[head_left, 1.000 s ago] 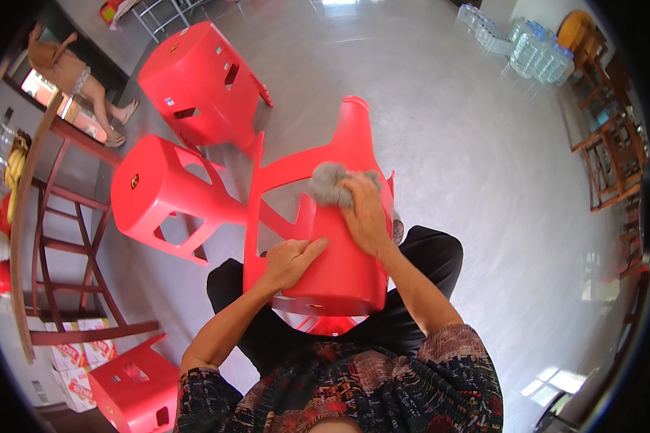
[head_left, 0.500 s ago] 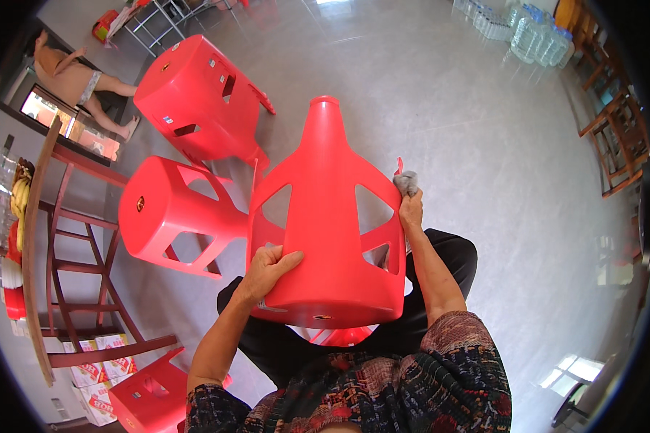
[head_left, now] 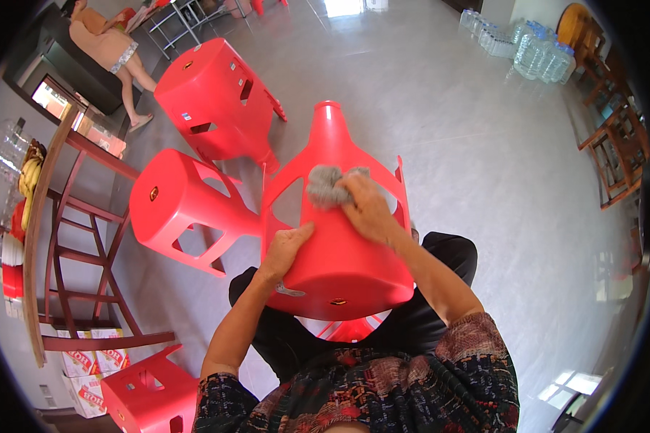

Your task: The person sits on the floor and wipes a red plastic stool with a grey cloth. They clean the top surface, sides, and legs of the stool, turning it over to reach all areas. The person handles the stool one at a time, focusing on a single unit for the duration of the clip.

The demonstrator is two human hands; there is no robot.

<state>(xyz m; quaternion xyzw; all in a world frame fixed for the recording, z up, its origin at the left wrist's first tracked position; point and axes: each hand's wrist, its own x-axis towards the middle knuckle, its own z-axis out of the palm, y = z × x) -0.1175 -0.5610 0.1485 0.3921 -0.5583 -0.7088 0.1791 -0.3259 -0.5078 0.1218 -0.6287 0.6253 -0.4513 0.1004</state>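
Note:
A red plastic stool (head_left: pixel 348 267) lies tilted across my lap, its seat toward me and a leg pointing away. My left hand (head_left: pixel 287 252) grips its left side, thumb on the upper face and the other fingers partly hidden. My right hand (head_left: pixel 368 206) is closed on a crumpled grey cloth (head_left: pixel 327 189), which lies against the stool's upper face near the base of the far leg. To the left, close by, are another red stool (head_left: pixel 173 198) and a further red stool (head_left: pixel 213 94), both tipped on their sides.
A wooden table (head_left: pixel 40 238) with bananas (head_left: pixel 30 173) stands at the left. Below it are a red stool (head_left: pixel 148 393) and cartons (head_left: pixel 87 364). A person (head_left: pixel 108 47) is at the far left. Water bottles (head_left: pixel 538 54) and wooden chairs (head_left: pixel 614 155) line the right side.
My right hand has brought the cloth from the stool's right edge leftward onto its upper face. My left hand keeps its grip. The view has shifted slightly, and the person at the far left has moved.

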